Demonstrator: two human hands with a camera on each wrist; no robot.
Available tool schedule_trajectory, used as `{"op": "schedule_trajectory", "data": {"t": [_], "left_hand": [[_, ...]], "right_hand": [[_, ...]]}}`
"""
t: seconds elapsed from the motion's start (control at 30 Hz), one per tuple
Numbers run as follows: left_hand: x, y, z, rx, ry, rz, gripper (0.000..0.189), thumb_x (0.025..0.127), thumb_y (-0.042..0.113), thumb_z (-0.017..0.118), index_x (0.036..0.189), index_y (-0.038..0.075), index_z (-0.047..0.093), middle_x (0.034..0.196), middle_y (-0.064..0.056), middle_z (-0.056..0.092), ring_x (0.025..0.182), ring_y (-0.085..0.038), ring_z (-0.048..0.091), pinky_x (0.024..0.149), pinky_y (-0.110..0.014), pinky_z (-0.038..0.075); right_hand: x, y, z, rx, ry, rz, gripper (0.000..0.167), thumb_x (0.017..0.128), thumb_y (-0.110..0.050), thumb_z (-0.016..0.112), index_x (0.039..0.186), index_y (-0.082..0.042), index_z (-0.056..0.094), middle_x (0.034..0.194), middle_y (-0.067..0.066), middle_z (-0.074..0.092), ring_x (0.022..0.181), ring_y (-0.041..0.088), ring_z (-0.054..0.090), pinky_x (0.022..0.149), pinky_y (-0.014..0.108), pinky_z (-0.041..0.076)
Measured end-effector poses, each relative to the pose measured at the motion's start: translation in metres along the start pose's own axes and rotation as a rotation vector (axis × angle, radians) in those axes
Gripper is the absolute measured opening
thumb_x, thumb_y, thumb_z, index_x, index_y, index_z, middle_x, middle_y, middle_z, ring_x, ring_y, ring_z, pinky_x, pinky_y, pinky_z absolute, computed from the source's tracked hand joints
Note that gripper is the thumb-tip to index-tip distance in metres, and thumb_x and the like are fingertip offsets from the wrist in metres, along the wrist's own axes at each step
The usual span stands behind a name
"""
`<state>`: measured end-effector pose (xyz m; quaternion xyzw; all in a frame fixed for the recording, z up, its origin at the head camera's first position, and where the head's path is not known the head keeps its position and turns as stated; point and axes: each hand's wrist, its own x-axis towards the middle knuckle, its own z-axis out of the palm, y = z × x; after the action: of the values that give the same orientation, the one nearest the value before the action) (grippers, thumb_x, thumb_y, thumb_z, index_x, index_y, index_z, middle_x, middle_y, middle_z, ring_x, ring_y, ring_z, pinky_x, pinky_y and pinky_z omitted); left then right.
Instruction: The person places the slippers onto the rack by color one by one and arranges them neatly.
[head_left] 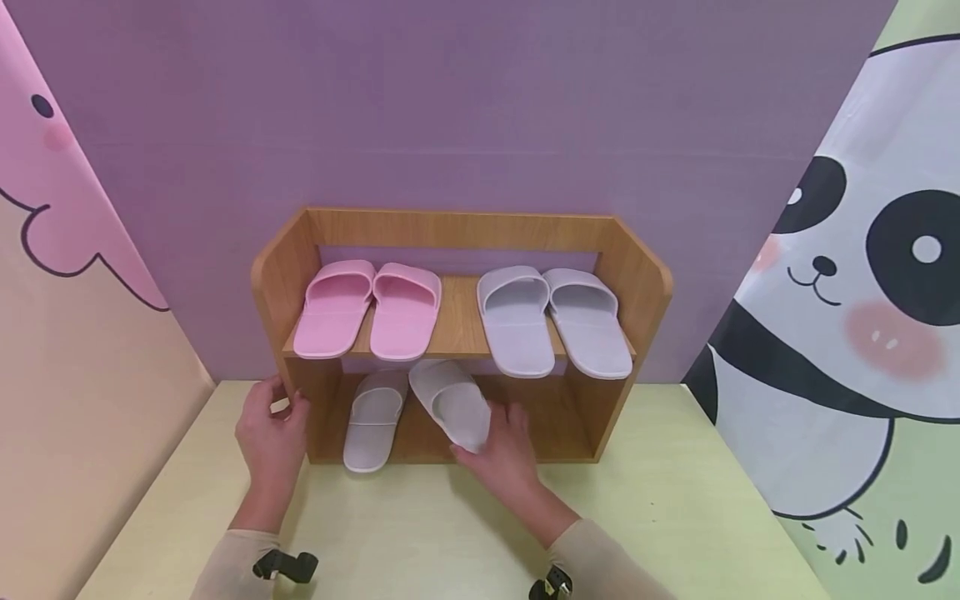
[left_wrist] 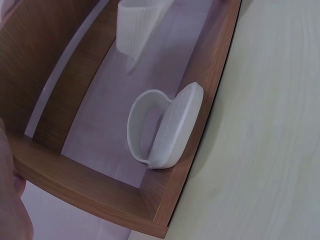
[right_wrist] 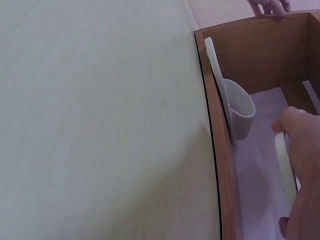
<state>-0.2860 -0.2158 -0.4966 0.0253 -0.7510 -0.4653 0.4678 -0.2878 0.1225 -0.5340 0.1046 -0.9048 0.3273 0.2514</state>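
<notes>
A small wooden shoe rack (head_left: 433, 229) stands against the purple wall. My right hand (head_left: 504, 448) grips a white slipper (head_left: 459, 408) by its heel end, tilted and raised inside the lower compartment; the right wrist view shows thumb and fingers at the held slipper's (right_wrist: 284, 162) edges. Left of it, the matching white slipper (head_left: 371, 429) rests on the lower board, toe inward. My left hand (head_left: 272, 433) holds the rack's left side panel near its front edge, and in the right wrist view its fingers (right_wrist: 272, 7) hook over that panel.
On the upper shelf sit a pair of pink slippers (head_left: 405, 321) at left and a pair of pale lilac-grey slippers (head_left: 517, 333) at right. The rack stands on a light wooden table (head_left: 390, 533). A panda-printed panel (head_left: 862, 333) flanks the right side, a pink-printed panel (head_left: 67, 208) the left.
</notes>
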Motion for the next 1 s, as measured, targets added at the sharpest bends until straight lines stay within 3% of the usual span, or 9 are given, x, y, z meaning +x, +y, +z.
{"op": "schedule_trajectory", "data": {"t": [0.23,0.43,0.67,0.73,0.87,1.0], "left_hand": [[-0.001,0.000,0.000,-0.020,0.011,0.003,0.022,0.092,-0.005,0.073,0.114,-0.004,0.074,0.107,-0.019,0.074,0.099,0.010,0.060,0.079,-0.002,0.053],[-0.002,0.000,0.000,-0.007,0.012,0.001,0.022,0.093,-0.004,0.074,0.115,-0.004,0.074,0.109,-0.019,0.074,0.099,0.010,0.060,0.080,-0.006,0.056],[-0.002,-0.001,0.000,0.002,0.012,-0.004,0.023,0.093,-0.006,0.073,0.116,-0.005,0.073,0.109,-0.019,0.073,0.100,-0.017,0.071,0.081,-0.003,0.054],[-0.002,-0.001,0.000,-0.001,0.007,-0.007,0.023,0.094,-0.005,0.074,0.117,-0.005,0.074,0.110,-0.018,0.073,0.100,-0.014,0.070,0.081,-0.004,0.055],[-0.002,-0.001,0.001,-0.003,0.010,-0.005,0.023,0.093,-0.005,0.074,0.116,-0.004,0.074,0.110,-0.019,0.073,0.100,0.005,0.063,0.080,-0.004,0.054],[-0.001,-0.002,0.002,-0.014,0.007,0.002,0.023,0.093,-0.006,0.074,0.116,-0.005,0.074,0.110,-0.019,0.073,0.100,0.006,0.062,0.080,-0.003,0.054]], "right_hand": [[0.008,-0.007,0.016,-0.009,-0.062,0.113,0.084,0.071,-0.040,0.100,0.132,0.003,0.063,0.127,0.022,0.051,0.120,0.039,0.051,0.094,0.056,0.061],[0.012,-0.012,0.029,-0.006,-0.090,0.118,0.079,0.073,-0.037,0.098,0.128,0.008,0.063,0.131,0.028,0.052,0.123,0.043,0.051,0.098,0.058,0.058],[0.013,-0.019,0.041,-0.009,-0.027,0.110,0.079,0.070,-0.034,0.099,0.124,0.010,0.063,0.117,0.024,0.053,0.112,0.041,0.051,0.088,0.052,0.058],[0.013,-0.021,0.043,-0.034,-0.001,0.116,0.080,0.068,-0.035,0.099,0.122,0.011,0.062,0.115,0.024,0.053,0.110,0.041,0.051,0.087,0.052,0.058],[0.014,-0.026,0.045,-0.037,0.019,0.138,0.080,0.068,-0.033,0.100,0.121,0.013,0.061,0.116,0.026,0.053,0.110,0.042,0.052,0.088,0.054,0.058],[0.015,-0.031,0.045,-0.026,0.030,0.149,0.078,0.069,-0.030,0.100,0.119,0.016,0.061,0.116,0.029,0.053,0.110,0.044,0.050,0.088,0.056,0.056]]}}
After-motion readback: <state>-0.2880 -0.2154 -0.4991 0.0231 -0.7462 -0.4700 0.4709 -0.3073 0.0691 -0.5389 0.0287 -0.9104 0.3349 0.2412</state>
